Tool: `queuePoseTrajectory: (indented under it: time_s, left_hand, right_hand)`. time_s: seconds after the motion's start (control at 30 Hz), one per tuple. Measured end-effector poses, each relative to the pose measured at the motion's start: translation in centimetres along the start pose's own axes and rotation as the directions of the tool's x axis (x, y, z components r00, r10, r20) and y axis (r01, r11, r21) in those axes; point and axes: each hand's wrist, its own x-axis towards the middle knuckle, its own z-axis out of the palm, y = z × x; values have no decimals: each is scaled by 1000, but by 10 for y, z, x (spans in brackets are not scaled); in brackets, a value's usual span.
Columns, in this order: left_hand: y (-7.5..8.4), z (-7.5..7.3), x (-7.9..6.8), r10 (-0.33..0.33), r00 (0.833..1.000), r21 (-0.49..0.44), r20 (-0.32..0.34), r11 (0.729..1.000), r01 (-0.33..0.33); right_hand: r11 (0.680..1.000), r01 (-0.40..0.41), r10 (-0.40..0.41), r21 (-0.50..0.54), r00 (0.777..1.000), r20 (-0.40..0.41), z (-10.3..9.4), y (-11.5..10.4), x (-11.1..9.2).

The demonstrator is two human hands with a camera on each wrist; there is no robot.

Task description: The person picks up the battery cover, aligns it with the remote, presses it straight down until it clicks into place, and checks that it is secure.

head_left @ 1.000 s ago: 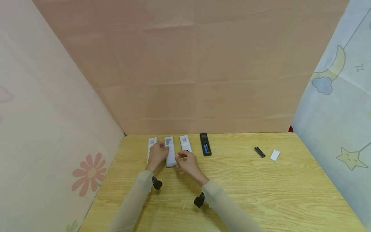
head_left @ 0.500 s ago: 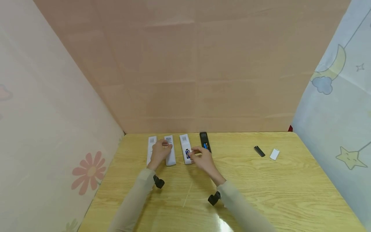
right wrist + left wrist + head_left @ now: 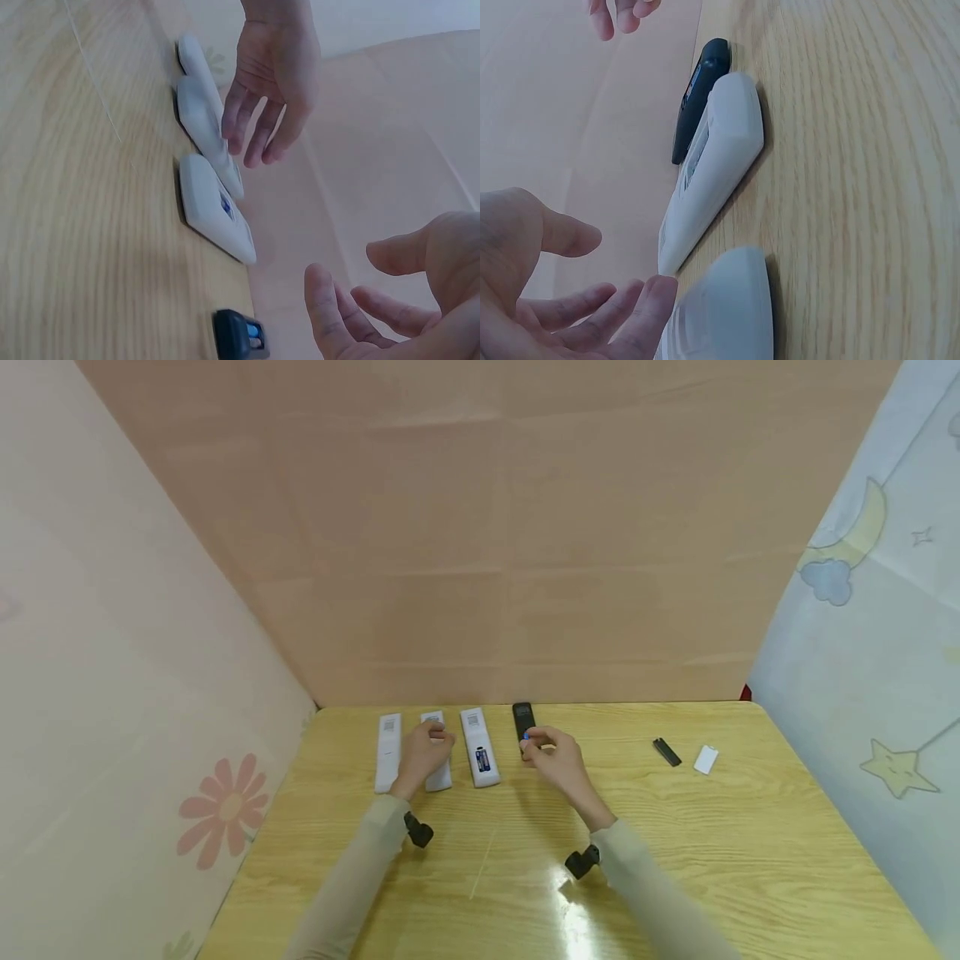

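Note:
Three white remotes and a black remote [image 3: 522, 718] lie in a row, back side up. My left hand [image 3: 420, 762] hovers over the second white remote [image 3: 438, 780], thumb apart from relaxed fingers, holding nothing. Left of it is the first white remote [image 3: 388, 752]. The third white remote [image 3: 474, 733] has an uncovered compartment with dark blue batteries [image 3: 483, 760]. My right hand [image 3: 561, 764] is above the lower end of the black remote, partly hiding it. In the right wrist view its fingers [image 3: 321, 296] stand apart from the thumb with nothing between them. A blue battery [image 3: 253, 330] shows in the black remote.
A small black battery cover [image 3: 667, 752] and a white battery cover [image 3: 706, 759] lie at the right of the wooden table [image 3: 712, 852]. A brown paper backdrop [image 3: 495, 568] rises behind the table's far edge, with patterned cloth walls at both sides.
My right hand has moved rightward from between the second and third white remotes to the black remote, uncovering the third remote's batteries. My left hand has shifted slightly right.

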Motion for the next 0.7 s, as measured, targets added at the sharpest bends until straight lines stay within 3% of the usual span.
queuePoseTrajectory:
  time_s: [0.27, 0.7]
  left_hand:
    - [7, 5, 1, -20, 1000, -70, 23, 997, 21]
    - [10, 14, 5, -32, 996, -15, 80, 999, 34]
  right_hand:
    - [1000, -9, 8, -23, 1000, -22, -25, 1, 2]
    - [997, -9, 4, -80, 998, -58, -62, 4, -4]
